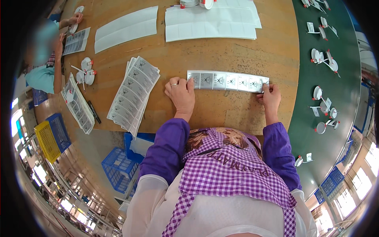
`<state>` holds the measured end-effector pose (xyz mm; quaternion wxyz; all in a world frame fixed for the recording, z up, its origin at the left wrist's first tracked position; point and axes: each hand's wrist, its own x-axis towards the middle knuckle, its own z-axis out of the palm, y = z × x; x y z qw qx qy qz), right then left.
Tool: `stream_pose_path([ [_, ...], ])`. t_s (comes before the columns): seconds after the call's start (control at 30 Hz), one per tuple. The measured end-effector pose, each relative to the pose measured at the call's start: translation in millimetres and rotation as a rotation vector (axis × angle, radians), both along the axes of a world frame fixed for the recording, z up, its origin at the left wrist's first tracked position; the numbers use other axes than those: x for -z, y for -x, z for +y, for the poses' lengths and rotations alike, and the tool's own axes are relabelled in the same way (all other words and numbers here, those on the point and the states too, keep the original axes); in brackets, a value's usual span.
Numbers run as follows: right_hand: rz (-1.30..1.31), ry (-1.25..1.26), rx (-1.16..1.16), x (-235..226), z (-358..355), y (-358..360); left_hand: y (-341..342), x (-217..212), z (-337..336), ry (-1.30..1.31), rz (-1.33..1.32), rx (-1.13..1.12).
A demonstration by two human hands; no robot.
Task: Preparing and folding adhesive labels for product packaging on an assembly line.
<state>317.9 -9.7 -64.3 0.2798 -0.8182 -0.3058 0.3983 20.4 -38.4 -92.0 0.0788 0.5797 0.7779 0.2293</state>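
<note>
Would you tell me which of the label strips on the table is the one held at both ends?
The single strip lying flat, left hand and right hand at its ends. The fanned stack lies untouched to the left.

Strip of printed labels held flat on the wooden bench

The label strip [227, 81] is a long, narrow, silvery-grey band carrying a row of square black-and-white printed panels. It lies flat, running left to right across the middle of the bench, closer to its near edge than its far one. Its right end stops short of the bench's right edge, and both ends are pinned under fingertips.
</note>
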Motion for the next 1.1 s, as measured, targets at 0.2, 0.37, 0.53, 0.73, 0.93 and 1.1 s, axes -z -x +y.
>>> stream_pose_path([
  [0.2, -0.041, -0.004, -0.013, -1.7, -1.2, 0.5, 1.1, 3.4, 2.3, -0.008, 0.007, 0.004],
  [0.37, -0.16, -0.051, -0.038, -3.5, -4.4, 8.3, -0.2, 1.6, 3.8, 0.015, 0.014, -0.003],
  [0.53, -0.239, -0.083, -0.088, -5.6, -2.8, 7.5, -2.1, 2.5, 5.9, 0.006, 0.039, -0.01],
  [0.73, -0.189, 0.008, -0.024, -5.2, 4.1, -0.8, -8.2, 4.2, 11.0, -0.032, 0.062, -0.008],
  [0.93, -0.058, -0.011, 0.017, 5.7, 3.3, 1.5, -3.0, 3.7, 9.1, -0.061, 0.177, -0.005],
  [1.1, -0.031, -0.029, 0.079, -2.5, 4.8, 3.3, -7.2, 8.3, 8.9, -0.058, 0.157, 0.015],
])
